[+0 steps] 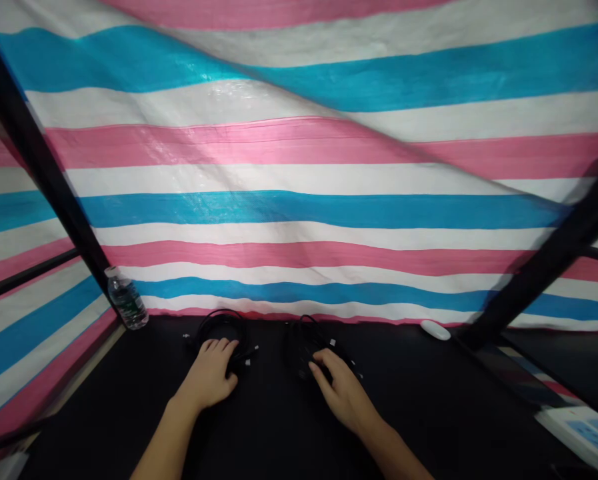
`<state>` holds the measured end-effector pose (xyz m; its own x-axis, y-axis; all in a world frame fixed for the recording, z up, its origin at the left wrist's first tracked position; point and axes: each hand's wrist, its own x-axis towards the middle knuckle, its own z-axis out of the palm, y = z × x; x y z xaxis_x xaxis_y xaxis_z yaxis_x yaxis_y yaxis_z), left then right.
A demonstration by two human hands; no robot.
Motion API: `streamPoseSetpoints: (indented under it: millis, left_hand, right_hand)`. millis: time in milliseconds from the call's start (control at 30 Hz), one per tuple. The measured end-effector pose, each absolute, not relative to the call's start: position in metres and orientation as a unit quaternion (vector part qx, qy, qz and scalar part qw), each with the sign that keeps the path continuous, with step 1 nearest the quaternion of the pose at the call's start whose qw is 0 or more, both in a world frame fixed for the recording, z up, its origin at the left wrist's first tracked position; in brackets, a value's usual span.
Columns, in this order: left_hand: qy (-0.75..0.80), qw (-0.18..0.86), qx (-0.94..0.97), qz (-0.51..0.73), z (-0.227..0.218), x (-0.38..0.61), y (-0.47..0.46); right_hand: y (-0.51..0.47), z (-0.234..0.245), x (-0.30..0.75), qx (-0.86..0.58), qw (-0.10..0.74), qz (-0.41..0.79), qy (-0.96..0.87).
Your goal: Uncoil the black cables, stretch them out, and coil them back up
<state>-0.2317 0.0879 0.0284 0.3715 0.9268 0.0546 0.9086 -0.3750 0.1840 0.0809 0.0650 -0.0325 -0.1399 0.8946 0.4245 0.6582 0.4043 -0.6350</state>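
Note:
On the black tabletop lie two bundles of thin black cable with small pale plugs at their ends. My left hand (213, 373) rests over the near side of the left coiled cable (223, 319), its fingers stretched forward and the thumb held apart. At the right cable bundle (299, 347), my right hand (339, 387) is curled, with thumb and forefinger close together at the cable's near side. The dark strands between those fingertips are hard to make out against the table. One silver plug (333, 343) sticks out just beyond the right hand.
A clear plastic bottle (127, 300) stands at the back left corner. A white oval object (435, 330) lies at the back right. Black frame posts (523, 280) and a striped sheet (299, 207) enclose the black table (269, 433). A white-and-blue item (583, 433) sits at the lower right.

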Motion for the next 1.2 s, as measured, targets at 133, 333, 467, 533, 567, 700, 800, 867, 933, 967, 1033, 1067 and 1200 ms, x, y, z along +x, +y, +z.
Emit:
streamPoseSetpoints:
  millis: [133,333,467,533,567,700,800,867,933,967,1033,1067,1200]
  left_hand:
    - [0.555,0.062,0.826,0.075,0.024,-0.233,0.090]
    - [0.557,0.069,0.825,0.068,0.025,-0.232,0.090]
    - [0.554,0.070,0.826,0.074,0.026,-0.231,0.088]
    - [0.549,0.070,0.829,0.085,0.027,-0.230,0.087]
    - [0.545,0.069,0.830,0.092,0.027,-0.230,0.086]
    - [0.520,0.053,0.840,0.146,0.033,-0.224,0.083]
    - [0.478,0.049,0.854,0.199,0.037,-0.213,0.079]
    - [0.445,0.071,0.867,0.213,0.036,-0.202,0.074]
    - [0.416,0.102,0.880,0.206,0.031,-0.190,0.070]
    - [0.405,0.116,0.885,0.197,0.027,-0.184,0.069]
    - [0.399,0.132,0.890,0.179,0.017,-0.174,0.066]
    - [0.402,0.135,0.889,0.172,0.012,-0.169,0.066]
    - [0.403,0.129,0.891,0.164,-0.006,-0.157,0.065]
  right_hand:
    - [0.060,-0.029,0.078,-0.521,0.376,0.164,-0.748]
    - [0.065,-0.027,0.080,-0.522,0.450,0.175,-0.703]
    - [0.068,-0.022,0.089,-0.552,0.537,0.184,-0.612]
    - [0.068,-0.020,0.094,-0.562,0.583,0.188,-0.556]
    - [0.068,-0.020,0.096,-0.565,0.608,0.188,-0.525]
    - [0.069,-0.017,0.100,-0.549,0.712,0.185,-0.397]
    - [0.070,-0.006,0.101,-0.493,0.783,0.195,-0.325]
    - [0.069,0.004,0.102,-0.447,0.818,0.209,-0.295]
    - [0.067,0.016,0.105,-0.404,0.844,0.224,-0.273]
    - [0.067,0.021,0.108,-0.385,0.854,0.232,-0.263]
    - [0.065,0.031,0.115,-0.353,0.868,0.249,-0.243]
    - [0.063,0.035,0.119,-0.340,0.873,0.260,-0.234]
    - [0.058,0.047,0.134,-0.303,0.877,0.308,-0.210]
